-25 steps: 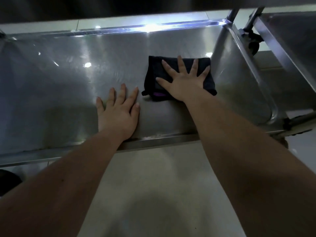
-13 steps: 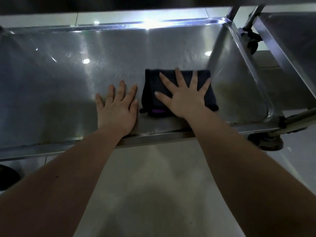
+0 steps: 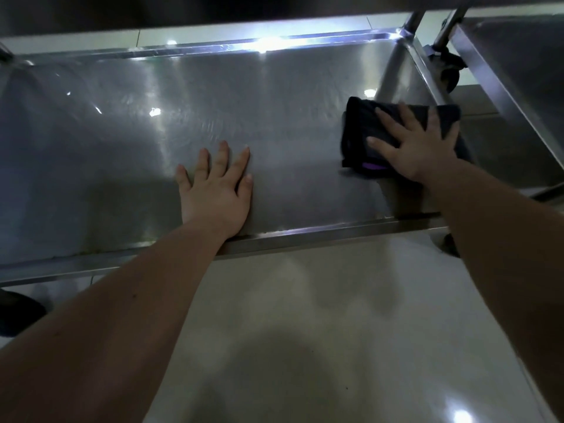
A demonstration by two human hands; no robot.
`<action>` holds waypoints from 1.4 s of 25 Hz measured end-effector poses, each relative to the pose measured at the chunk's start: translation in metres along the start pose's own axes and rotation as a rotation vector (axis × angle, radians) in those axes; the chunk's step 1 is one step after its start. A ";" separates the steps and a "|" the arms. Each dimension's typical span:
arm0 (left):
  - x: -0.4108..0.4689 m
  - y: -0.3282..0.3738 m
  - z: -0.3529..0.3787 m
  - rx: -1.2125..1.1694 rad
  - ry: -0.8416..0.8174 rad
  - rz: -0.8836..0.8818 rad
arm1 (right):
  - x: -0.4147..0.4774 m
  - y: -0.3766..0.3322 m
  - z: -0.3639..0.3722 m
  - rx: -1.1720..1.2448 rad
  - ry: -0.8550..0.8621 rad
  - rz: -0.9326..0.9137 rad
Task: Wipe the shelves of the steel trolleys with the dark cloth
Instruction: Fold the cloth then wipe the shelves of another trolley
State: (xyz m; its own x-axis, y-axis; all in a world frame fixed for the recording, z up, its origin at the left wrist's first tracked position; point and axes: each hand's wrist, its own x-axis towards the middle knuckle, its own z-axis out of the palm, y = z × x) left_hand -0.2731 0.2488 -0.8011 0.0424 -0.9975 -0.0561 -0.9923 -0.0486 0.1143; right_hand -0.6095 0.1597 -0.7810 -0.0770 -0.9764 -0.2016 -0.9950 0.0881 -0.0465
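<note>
Much of the folded dark cloth (image 3: 364, 129) is hidden under the right hand (image 3: 419, 149), so we see only its left part, its far edge and a small purple tag (image 3: 374, 165) at its near edge. The cloth lies at the right end of the brushed steel trolley shelf (image 3: 274, 102), close to the raised right wall. The right hand lies flat on it with fingers straight and spread, pressing down and gripping nothing. The right forearm covers the shelf's near right corner, and a dark castor (image 3: 452, 246) below it is mostly hidden. The left end of the shelf runs out of view.

The left hand (image 3: 213, 193) rests palm down on bare steel near the front rim, well apart from the cloth, with its fingers straight and slightly spread, holding nothing.

At the top, a dark band crosses the view; we cannot tell what it is. To the right stands a second steel trolley (image 3: 518, 59), cut off by the edge, with a black castor wheel (image 3: 448, 71) between the two. Pale glossy floor (image 3: 305, 331) fills the near area, and a dark shape (image 3: 16, 312) at the left edge is too cropped to identify.
</note>
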 end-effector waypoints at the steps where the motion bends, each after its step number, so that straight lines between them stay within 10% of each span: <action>1: 0.000 0.000 0.000 0.005 0.004 -0.001 | -0.004 -0.006 0.003 -0.002 0.003 0.022; 8: -0.001 -0.002 0.000 0.020 0.007 -0.018 | -0.038 -0.134 0.025 -0.056 0.022 -0.340; 17: 0.000 0.002 0.002 0.009 0.021 -0.015 | -0.038 0.028 0.007 0.001 -0.011 -0.015; 25: 0.000 0.001 0.000 0.040 0.015 -0.023 | -0.082 -0.117 0.037 -0.030 0.049 -0.351; 35: -0.003 0.006 0.003 0.034 0.014 -0.035 | -0.067 0.047 0.014 0.001 -0.025 -0.058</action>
State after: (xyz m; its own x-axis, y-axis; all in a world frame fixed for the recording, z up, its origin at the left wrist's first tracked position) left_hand -0.2798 0.2520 -0.8031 0.0781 -0.9959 -0.0453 -0.9936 -0.0815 0.0788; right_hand -0.6505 0.2314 -0.7830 -0.0178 -0.9746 -0.2234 -0.9977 0.0319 -0.0598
